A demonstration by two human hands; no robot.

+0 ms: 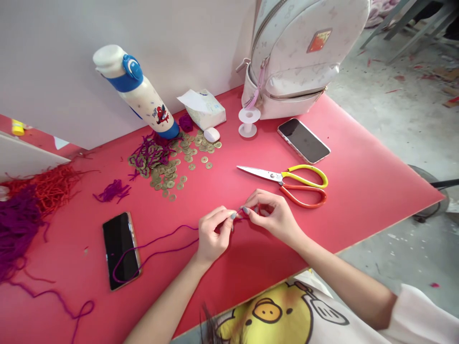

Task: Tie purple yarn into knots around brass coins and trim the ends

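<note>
Between my two hands runs a thin purple cord (pixel 171 250). My left hand (pixel 216 232) pinches it between thumb and forefinger. Close beside it, my right hand (pixel 270 213) pinches the same cord near its end, fingertips almost meeting the left ones. From the left hand the cord trails left in a long loop across a dark-screened phone (pixel 120 246). Just beyond my right hand lie scissors (pixel 287 179) with one yellow and one orange handle, blades pointing left. The small piece of cord between my fingertips is partly hidden.
Brass-coloured holed coins (pixel 170 174) are spread before a white-and-blue bottle (pixel 138 93). Purple threads (pixel 17 229) and red threads (pixel 57 186) heap at left. Behind stand a tissue pack (pixel 208 114), an empty spool (pixel 248 123), a second phone (pixel 304 140) and a white backpack (pixel 301 57).
</note>
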